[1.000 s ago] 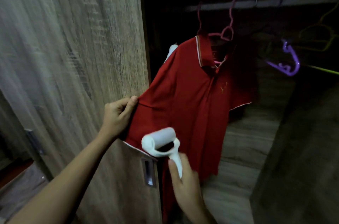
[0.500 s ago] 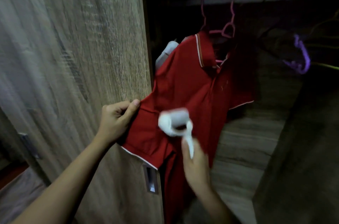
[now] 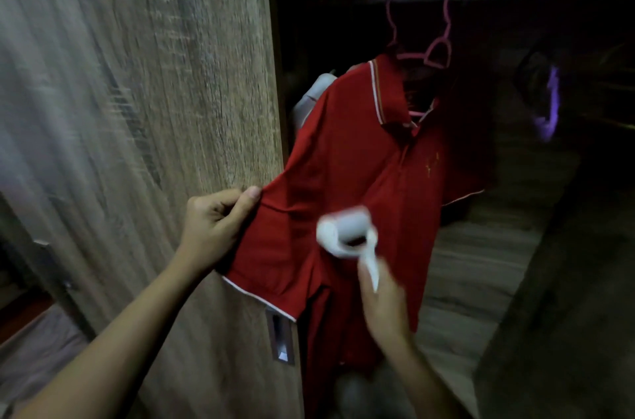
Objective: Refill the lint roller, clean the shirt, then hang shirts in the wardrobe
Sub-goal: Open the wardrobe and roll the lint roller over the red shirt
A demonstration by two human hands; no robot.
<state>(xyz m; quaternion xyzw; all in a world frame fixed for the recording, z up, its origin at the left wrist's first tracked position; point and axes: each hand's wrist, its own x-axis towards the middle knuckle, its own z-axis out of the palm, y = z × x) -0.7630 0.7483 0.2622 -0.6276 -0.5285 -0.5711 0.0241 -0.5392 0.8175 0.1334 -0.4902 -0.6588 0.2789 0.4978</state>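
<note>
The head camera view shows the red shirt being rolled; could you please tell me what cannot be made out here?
- Lint roller: motion-blurred, so whether its sheet touches the red shirt is unclear.
- Right hand: blurred; finger positions on the handle unreadable.
- Shirt hem: lost in shadow and the bottom edge.
- Pale garment: mostly hidden behind the shirt and wardrobe door.
- Purple hanger: dark, blurred, shape uncertain.
- Left hand: fingertips tucked behind the sleeve.

Red shirt (image 3: 347, 178) hanging, sleeve stretched; white lint roller (image 3: 347, 233) against chest.
</note>
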